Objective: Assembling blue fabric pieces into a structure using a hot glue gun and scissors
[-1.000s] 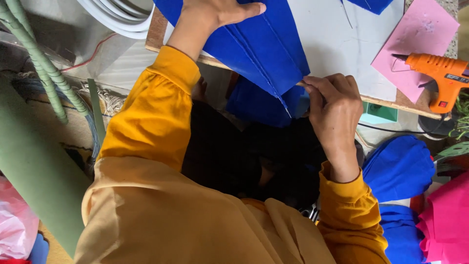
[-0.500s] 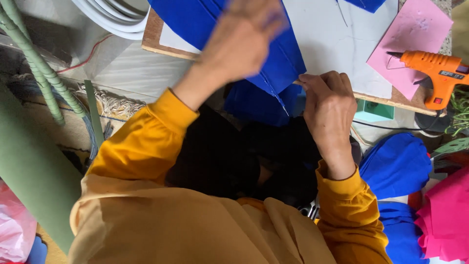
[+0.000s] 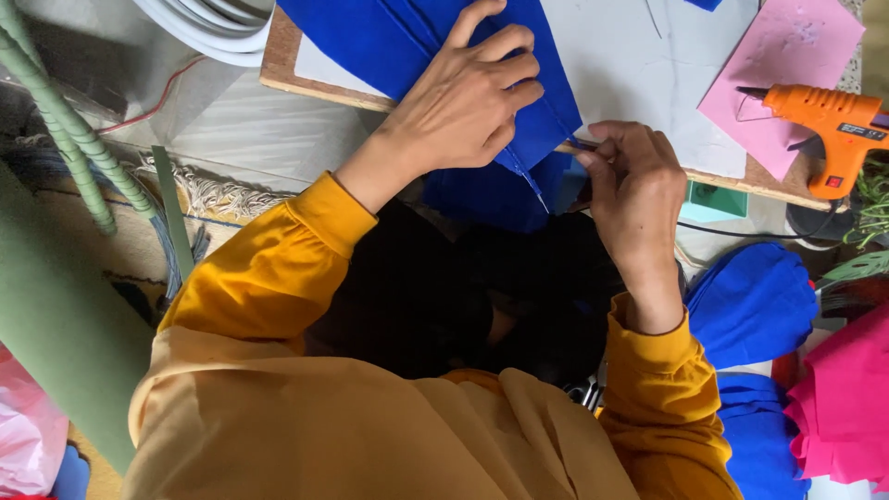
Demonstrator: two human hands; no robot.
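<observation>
A folded blue foam sheet (image 3: 389,42) lies across a wooden board (image 3: 278,65) and hangs over its near edge. My left hand (image 3: 468,97) lies flat on the sheet, fingers spread, pressing its folds down. My right hand (image 3: 634,185) pinches the sheet's lower right corner at the board's edge, fingers closed on the blue material. Both arms wear yellow sleeves.
An orange glue gun (image 3: 824,116) rests on a pink sheet (image 3: 787,65) at the board's right end. Grey paper (image 3: 639,65) covers the board's middle. Blue petal shapes (image 3: 750,301) and pink pieces (image 3: 847,407) lie at the right. Green rolls (image 3: 56,306) and white tubing (image 3: 199,23) sit at the left.
My left hand lifted off the far part of the blue sheet, swung toward me and came down flat on the folds near the right hand. The right hand kept its pinch.
</observation>
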